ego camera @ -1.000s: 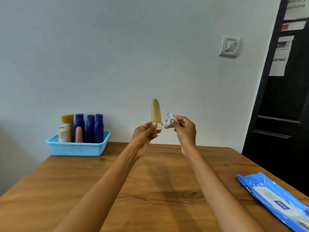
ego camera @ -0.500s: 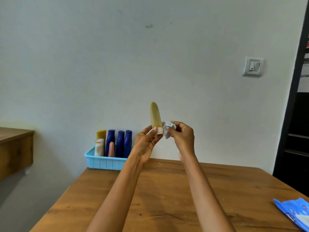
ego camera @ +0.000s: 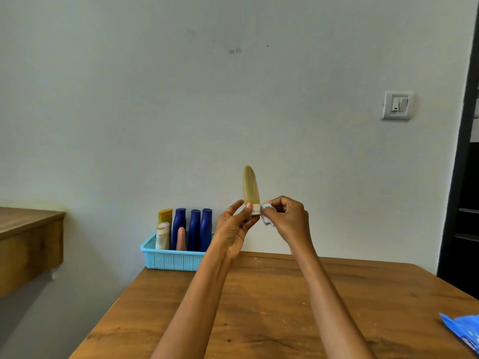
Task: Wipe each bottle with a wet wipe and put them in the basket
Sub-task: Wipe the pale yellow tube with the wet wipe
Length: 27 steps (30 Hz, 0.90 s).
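Note:
My left hand [ego camera: 234, 226] pinches the white cap end of a slim yellow tube bottle [ego camera: 251, 185], holding it upright in the air above the table's far edge. My right hand [ego camera: 289, 218] grips a crumpled wet wipe [ego camera: 267, 216] and presses it against the cap. A light blue basket [ego camera: 171, 259] stands at the table's far left corner by the wall, holding three dark blue bottles [ego camera: 193, 229], a yellow tube, a white bottle and a pink one.
The wooden table [ego camera: 272, 307] stretches below my arms. A blue wipes pack [ego camera: 464, 330] lies at the right edge. A wooden ledge [ego camera: 28, 244] juts from the left wall. A light switch [ego camera: 396, 104] and a dark door frame are at the right.
The view has swung left and up, shifting the basket toward the centre and the wipes pack almost out of frame. The wipe moved in against the bottle's cap.

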### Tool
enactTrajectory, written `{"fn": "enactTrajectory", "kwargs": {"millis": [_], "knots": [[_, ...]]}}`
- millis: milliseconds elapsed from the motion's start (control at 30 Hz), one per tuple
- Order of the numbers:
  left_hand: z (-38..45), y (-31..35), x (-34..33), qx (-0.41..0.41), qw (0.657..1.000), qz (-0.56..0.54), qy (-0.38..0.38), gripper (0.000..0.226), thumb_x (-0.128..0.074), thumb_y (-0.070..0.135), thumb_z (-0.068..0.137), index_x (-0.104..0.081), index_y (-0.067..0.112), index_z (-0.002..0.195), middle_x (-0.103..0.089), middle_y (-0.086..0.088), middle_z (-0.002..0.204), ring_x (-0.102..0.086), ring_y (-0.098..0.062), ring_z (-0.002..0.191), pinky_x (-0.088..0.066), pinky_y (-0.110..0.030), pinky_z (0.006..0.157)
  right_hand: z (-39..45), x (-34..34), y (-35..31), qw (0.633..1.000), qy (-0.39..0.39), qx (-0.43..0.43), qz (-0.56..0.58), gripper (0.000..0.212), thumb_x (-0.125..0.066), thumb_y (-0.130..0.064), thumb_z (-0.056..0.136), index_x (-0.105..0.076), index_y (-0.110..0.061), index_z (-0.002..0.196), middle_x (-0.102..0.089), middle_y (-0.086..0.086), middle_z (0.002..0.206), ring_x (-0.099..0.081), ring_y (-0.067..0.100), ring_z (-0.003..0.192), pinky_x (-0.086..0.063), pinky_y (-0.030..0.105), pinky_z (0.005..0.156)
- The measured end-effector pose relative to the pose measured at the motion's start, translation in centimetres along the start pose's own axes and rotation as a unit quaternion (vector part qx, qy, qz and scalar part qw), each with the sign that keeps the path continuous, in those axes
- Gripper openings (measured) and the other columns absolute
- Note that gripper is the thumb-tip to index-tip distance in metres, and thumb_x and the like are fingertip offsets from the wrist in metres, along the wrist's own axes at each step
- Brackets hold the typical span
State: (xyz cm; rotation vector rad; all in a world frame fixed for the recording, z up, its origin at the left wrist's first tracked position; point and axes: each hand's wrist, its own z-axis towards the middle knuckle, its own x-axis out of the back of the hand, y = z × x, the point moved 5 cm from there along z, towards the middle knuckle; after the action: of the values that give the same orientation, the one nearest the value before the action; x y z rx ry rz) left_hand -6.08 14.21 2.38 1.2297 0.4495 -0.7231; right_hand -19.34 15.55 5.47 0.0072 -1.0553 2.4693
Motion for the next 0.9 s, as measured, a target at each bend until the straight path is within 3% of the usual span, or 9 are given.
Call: {"fn": "enactTrajectory", "kwargs": {"millis": [167, 333, 467, 633, 800, 900], "knots": [[-0.1, -0.4, -0.2, 0.008, 1.000, 0.025, 0.004, 0.050, -0.059, 0.004, 0.086, -0.043, -0.001, 0.134, -0.066, -0.019, 0.101, -0.066, -0.025, 0.088, -0.058, -0.030, 0.076, -0.3, 0.2, -0.7, 0.998, 0.050, 0.044, 0.018, 0.018, -0.069, -0.016, 0.083, -0.071, -0.010, 0.100, -0.065, -0.009, 0.090, -0.060, 0.000, 0.077, -0.044, -0.001, 0.062], [0.0, -0.2, 0.4, 0.000, 1.000, 0.021, 0.016, 0.053, -0.060, 0.004, 0.085, -0.042, 0.000, 0.134, -0.067, -0.018, 0.101, -0.067, -0.024, 0.085, -0.057, -0.030, 0.078, 0.2, -0.5, -0.3, 0.999, -0.027, 0.030, 0.006, 0.011, -0.070, -0.016, 0.081, -0.074, -0.012, 0.091, -0.067, -0.008, 0.081, -0.061, -0.001, 0.072, -0.043, 0.000, 0.056], [-0.1, -0.3, 0.1, 0.006, 1.000, 0.020, 0.011, 0.052, -0.060, 0.003, 0.085, -0.042, 0.000, 0.134, -0.066, -0.019, 0.102, -0.067, -0.025, 0.088, -0.058, -0.030, 0.076, -0.1, -0.1, -0.2, 0.998, 0.031, 0.046, 0.008, 0.019, -0.068, -0.014, 0.083, -0.070, -0.011, 0.102, -0.064, -0.010, 0.092, -0.057, -0.004, 0.076, -0.042, -0.003, 0.061], [0.0, -0.2, 0.2, 0.005, 0.999, 0.032, 0.013, 0.053, -0.060, 0.003, 0.085, -0.042, 0.003, 0.134, -0.065, -0.020, 0.104, -0.067, -0.025, 0.087, -0.057, -0.031, 0.076, 0.4, 0.0, 0.0, 0.999, -0.011, 0.046, -0.011, 0.009, -0.071, -0.019, 0.081, -0.064, -0.016, 0.085, -0.062, -0.011, 0.078, -0.061, 0.003, 0.071, -0.044, 0.002, 0.054], [-0.1, -0.8, -0.3, 0.015, 0.999, 0.044, -0.002, 0.054, -0.060, 0.004, 0.084, -0.041, 0.003, 0.135, -0.062, -0.024, 0.112, -0.067, -0.027, 0.088, -0.058, -0.031, 0.076, 0.0, 0.8, -0.1, 0.995, 0.070, 0.063, 0.041, 0.017, -0.069, -0.015, 0.083, -0.071, -0.011, 0.098, -0.068, -0.005, 0.094, -0.061, 0.001, 0.083, -0.046, 0.002, 0.068], [0.0, -0.6, -0.1, 0.011, 0.999, 0.045, -0.001, 0.054, -0.060, 0.004, 0.084, -0.042, 0.004, 0.135, -0.062, -0.024, 0.113, -0.067, -0.028, 0.090, -0.058, -0.031, 0.076, 0.0, 0.5, -1.0, 0.993, 0.031, 0.095, 0.065, 0.016, -0.069, -0.013, 0.083, -0.072, -0.012, 0.098, -0.069, -0.009, 0.094, -0.064, 0.002, 0.088, -0.052, 0.010, 0.072]]}}
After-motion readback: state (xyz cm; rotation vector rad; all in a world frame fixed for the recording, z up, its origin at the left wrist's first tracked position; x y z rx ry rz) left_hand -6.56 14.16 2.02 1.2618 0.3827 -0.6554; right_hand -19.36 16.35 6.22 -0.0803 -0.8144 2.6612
